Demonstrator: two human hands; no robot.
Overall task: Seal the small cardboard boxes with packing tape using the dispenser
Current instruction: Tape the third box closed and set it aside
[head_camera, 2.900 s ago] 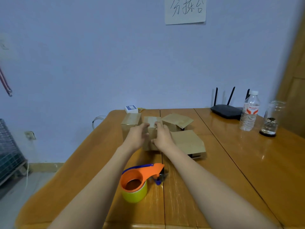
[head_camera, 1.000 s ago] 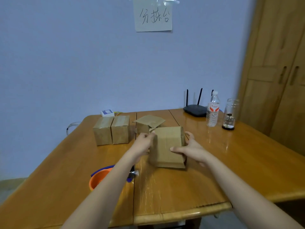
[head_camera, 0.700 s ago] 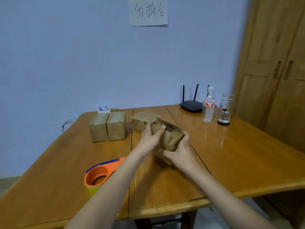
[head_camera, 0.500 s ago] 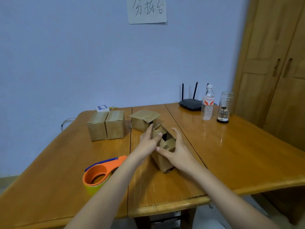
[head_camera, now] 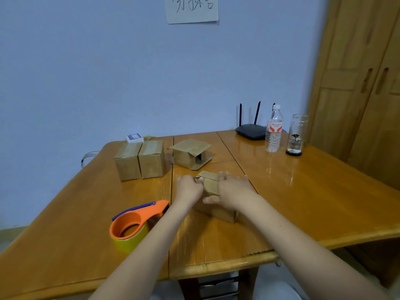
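- Small cardboard box (head_camera: 213, 199) at table (head_camera: 303, 202) centre, mostly covered by both hands; only top flaps and near side visible. Flap seam hard to make out.
- Wall note (head_camera: 192, 8) cut off at top edge; writing unreadable.
- Left hand (head_camera: 188, 189): fingers curled, tips pinching the left flap edge.
- Right hand (head_camera: 232, 191): laid flat over box top, fingers together and extended, thumb on near side.
- Tape dispenser (head_camera: 135, 224), orange on yellow roll, lies left of the left forearm, apart from the box.
- Two closed boxes (head_camera: 140, 160) touching side by side, far left; open-flapped box (head_camera: 190, 153) behind the hands.
- Router (head_camera: 251, 129), water bottle (head_camera: 273, 129), glass jar (head_camera: 297, 134) far right; wardrobe (head_camera: 363, 72) beyond.
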